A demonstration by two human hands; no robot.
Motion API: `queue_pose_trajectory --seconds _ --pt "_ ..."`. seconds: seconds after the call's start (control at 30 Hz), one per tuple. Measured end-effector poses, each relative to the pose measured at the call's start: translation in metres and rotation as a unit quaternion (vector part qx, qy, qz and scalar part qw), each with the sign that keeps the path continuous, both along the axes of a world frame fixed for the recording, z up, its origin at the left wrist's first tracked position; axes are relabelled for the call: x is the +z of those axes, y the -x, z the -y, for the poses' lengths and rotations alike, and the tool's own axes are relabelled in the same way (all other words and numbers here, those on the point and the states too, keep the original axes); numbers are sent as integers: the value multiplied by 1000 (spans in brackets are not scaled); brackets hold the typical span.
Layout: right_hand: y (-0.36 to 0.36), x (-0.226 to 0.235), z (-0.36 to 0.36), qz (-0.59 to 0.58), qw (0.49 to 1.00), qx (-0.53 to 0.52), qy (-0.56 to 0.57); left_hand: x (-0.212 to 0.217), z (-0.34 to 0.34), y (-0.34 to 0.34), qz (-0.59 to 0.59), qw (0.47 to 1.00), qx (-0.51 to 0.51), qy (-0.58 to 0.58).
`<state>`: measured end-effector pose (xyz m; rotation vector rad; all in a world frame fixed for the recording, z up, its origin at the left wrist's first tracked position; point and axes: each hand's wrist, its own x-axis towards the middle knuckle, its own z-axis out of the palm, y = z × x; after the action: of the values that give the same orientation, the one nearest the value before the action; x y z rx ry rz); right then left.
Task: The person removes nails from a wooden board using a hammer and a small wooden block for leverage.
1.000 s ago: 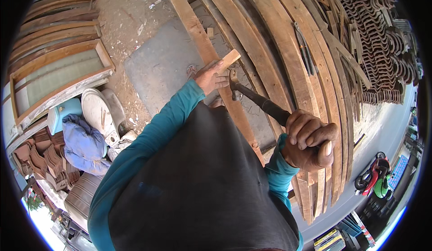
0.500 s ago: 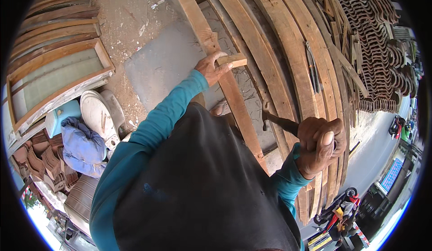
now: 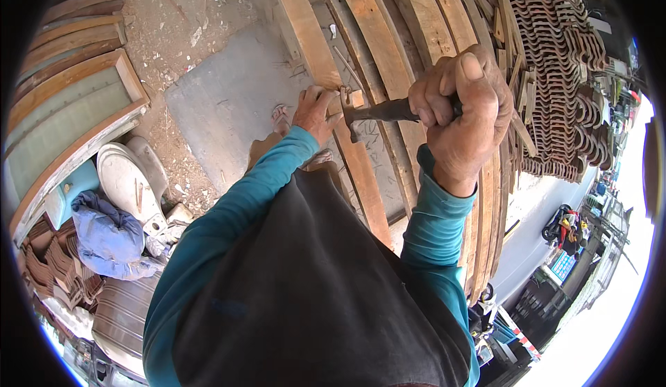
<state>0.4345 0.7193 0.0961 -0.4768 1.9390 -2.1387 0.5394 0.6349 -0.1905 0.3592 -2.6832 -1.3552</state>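
My right hand (image 3: 465, 106) is wrapped round the dark handle of a claw hammer (image 3: 388, 111). The hammer's rusty head is down beside a small wood block (image 3: 356, 99); whether the two touch, I cannot tell. My left hand (image 3: 316, 115) has its fingers closed over the block, pressing it on a long wooden plank (image 3: 302, 22). The plank runs from the far side toward my dark apron, and my left fingers cover much of the block. Both forearms wear teal sleeves.
Several long planks (image 3: 368, 15) lie to the right, with stacked roof tiles (image 3: 555, 102) beyond. A grey sheet (image 3: 215, 102) lies on the ground. At left are a framed panel (image 3: 69, 133), a white lid-like piece (image 3: 121, 182) and a blue cloth bundle (image 3: 107, 231).
My right hand has brought the hammer up and left, its head now beside the block. My left hand has shifted slightly nearer. The pincers on the planks no longer show.
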Motion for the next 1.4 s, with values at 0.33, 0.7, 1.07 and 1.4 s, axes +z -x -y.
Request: queue_pose_trajectory --seconds 0.33,0.7,1.07,1.4 --pt "76 -32 94 86 990 6 -109 -13 26 10 -67 996 26 -45" --pt "84 -23 71 104 982 113 -113 0 7 15 -12 999 29 -34" --pt "71 -25 60 -19 997 -24 -73 -5 -1 16 -48 998 32 -15" --pt "45 -25 -12 -93 994 -49 0 -15 -12 26 -69 997 12 -41"
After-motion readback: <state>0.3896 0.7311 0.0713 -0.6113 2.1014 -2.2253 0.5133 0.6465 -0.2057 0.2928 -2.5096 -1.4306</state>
